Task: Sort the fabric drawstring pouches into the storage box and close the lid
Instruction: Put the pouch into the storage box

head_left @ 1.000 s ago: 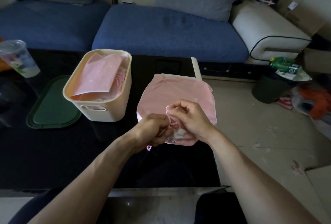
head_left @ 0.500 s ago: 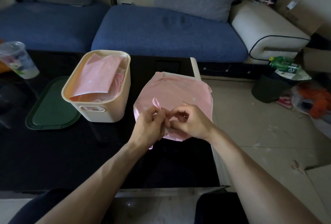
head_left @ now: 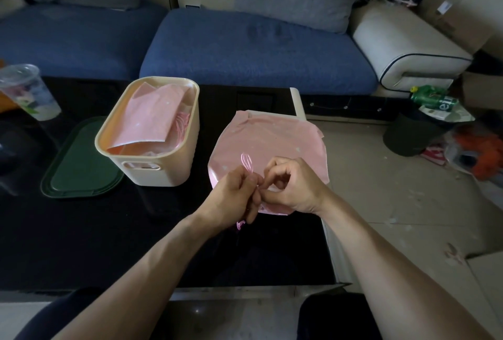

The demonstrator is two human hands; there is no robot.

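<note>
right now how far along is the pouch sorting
Partly done. At least one pink pouch already lies in the cream storage box. In hand: the left hand and right hand pinch the pink drawstring of a pouch on the table. Left: put that pouch in the box, then fit the green lid, which lies flat beside it.

pouch (head_left: 272,141) near edge: behind hands | cup (head_left: 30,92): cut off left
</note>
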